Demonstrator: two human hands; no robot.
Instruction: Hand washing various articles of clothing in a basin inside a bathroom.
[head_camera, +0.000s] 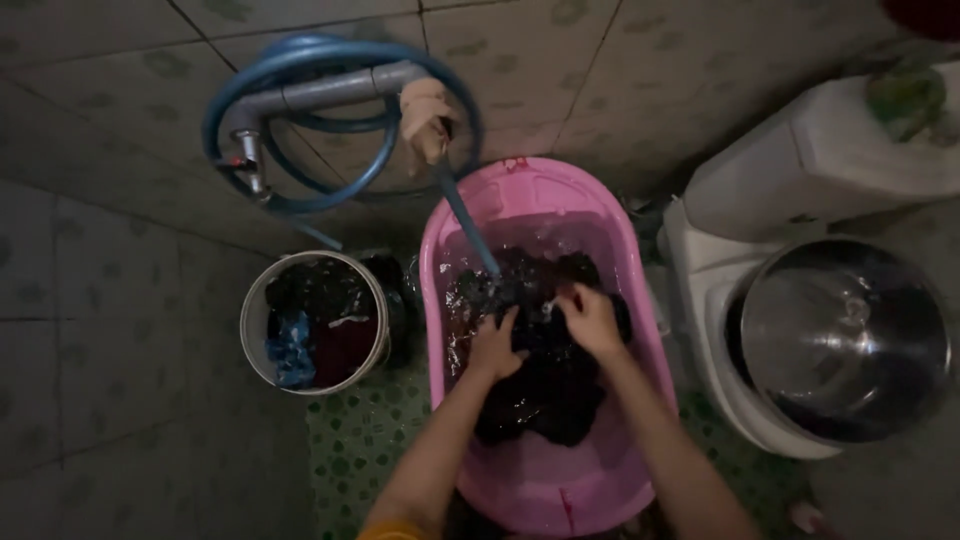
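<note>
A pink oval tub (640, 300) stands on the floor, holding water and dark wet cloth (545, 395). My left hand (493, 345) presses down on the cloth near the tub's middle, fingers curled into it. Beside it, my right hand (592, 318) grips a bunch of the same dark cloth. A blue hose (470, 222) runs from a grey pipe (320, 92) on the wall down into the tub, just beyond my hands.
A white bucket (312, 322) with dark, blue and red clothes stands left of the tub. At the right is a white toilet (720, 290) with a steel bowl (845, 340) on its seat. A green patterned mat (360, 440) lies underneath. Tiled walls surround.
</note>
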